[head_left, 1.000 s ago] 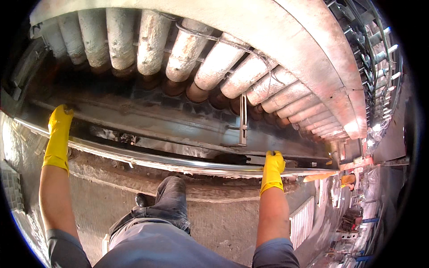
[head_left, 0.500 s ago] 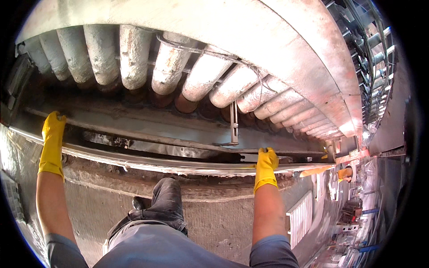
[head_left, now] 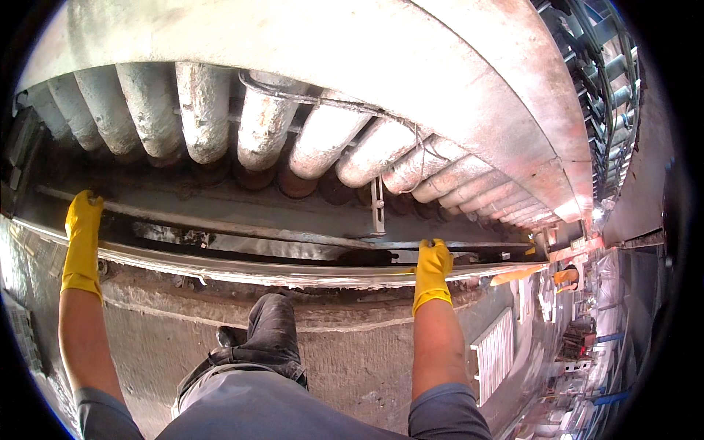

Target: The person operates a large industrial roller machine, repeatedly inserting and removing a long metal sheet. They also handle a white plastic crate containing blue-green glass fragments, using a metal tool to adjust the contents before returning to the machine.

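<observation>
My left hand [head_left: 86, 233], in a yellow rubber glove, is closed over the near edge of a long dirty metal strip [head_left: 242, 229], close to its left end. In a matching glove, my right hand [head_left: 435, 262] is closed on the same edge further right. Both sets of fingertips are partly hidden behind the strip. It lies lengthwise in a long metal trough, whose pale near rim [head_left: 315, 277] passes under my wrists. An upright slotted bracket [head_left: 378, 208] meets the strip left of my right hand. Dark gaps and wet-looking grey patches show below the strip.
A row of thick, crusted pale rollers [head_left: 204, 114] stands beyond the trough, under a broad whitish cover [head_left: 293, 37]. Cables and pipes [head_left: 609, 81] fill the upper right. A slatted white panel [head_left: 493, 356] is at the lower right. A person in orange [head_left: 566, 276] is far right.
The rollers and cover sit lower and further left in view. The strip and bracket appear closer to the rollers. Both gloved hands keep their grip, shifted slightly left.
</observation>
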Demonstrator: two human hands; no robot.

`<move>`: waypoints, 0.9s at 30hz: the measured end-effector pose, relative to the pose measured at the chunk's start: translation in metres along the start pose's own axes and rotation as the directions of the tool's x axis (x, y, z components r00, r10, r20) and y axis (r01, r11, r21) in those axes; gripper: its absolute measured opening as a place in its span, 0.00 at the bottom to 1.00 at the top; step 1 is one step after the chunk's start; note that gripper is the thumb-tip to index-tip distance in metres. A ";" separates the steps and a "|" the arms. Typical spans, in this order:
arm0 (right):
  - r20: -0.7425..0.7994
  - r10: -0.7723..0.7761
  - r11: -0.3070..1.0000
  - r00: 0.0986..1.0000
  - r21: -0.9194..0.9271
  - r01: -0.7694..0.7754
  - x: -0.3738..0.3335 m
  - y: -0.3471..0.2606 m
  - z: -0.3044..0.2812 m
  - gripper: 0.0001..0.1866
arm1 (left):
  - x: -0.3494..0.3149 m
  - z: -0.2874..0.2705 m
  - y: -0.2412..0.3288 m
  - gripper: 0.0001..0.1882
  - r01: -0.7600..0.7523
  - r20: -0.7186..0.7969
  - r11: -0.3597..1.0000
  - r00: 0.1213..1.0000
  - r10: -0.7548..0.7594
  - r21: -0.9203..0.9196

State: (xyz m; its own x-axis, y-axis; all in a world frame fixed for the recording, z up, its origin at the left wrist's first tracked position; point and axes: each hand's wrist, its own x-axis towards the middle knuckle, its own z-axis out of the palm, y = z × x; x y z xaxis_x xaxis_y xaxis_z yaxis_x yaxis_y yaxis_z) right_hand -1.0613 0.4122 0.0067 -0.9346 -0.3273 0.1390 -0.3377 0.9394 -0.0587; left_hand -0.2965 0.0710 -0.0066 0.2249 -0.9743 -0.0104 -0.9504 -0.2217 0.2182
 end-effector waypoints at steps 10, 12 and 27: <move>-0.008 0.016 1.000 1.000 0.027 -0.016 -0.025 0.026 -0.003 0.25 | -0.032 -0.005 -0.017 0.26 -0.008 -0.041 1.000 0.999 0.009 0.018; -0.012 0.016 0.999 1.000 0.043 -0.015 -0.032 0.034 -0.003 0.25 | -0.041 -0.005 -0.024 0.26 -0.006 -0.052 1.000 0.999 0.007 0.017; 0.054 0.045 0.993 0.998 0.109 -0.050 -0.080 0.077 -0.020 0.24 | -0.098 -0.013 -0.053 0.28 0.075 -0.025 0.997 0.997 -0.074 0.027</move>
State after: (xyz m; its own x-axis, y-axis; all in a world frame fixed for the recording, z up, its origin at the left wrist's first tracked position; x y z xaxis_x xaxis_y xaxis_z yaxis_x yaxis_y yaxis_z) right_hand -1.0106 0.5127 0.0109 -0.9535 -0.2900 0.0825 -0.3003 0.9381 -0.1727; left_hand -0.2653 0.1785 -0.0047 0.2999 -0.9540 -0.0024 -0.9365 -0.2949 0.1899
